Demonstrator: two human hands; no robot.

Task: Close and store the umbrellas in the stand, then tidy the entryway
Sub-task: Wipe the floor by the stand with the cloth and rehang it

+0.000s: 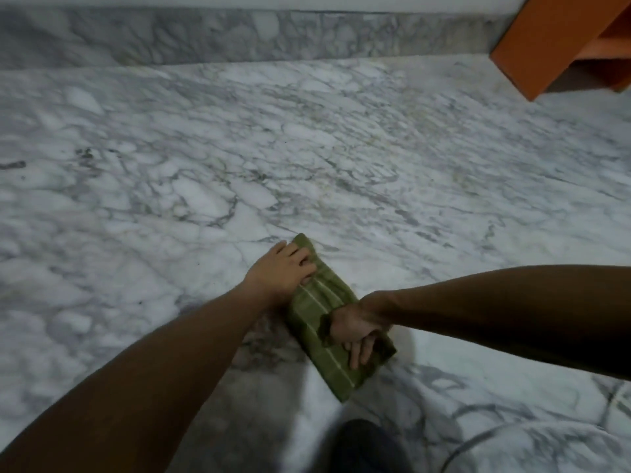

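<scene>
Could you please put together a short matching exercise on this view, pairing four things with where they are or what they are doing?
Things:
1. left hand
2. right hand
3. green cloth
4. orange cabinet

Descriptions:
A. stands in the top right corner
B. lies folded on the marble floor
C. grips the cloth's near end
D. presses on the cloth's far end

Pairs: 1-D, 2-C, 3-B, 4-A
</scene>
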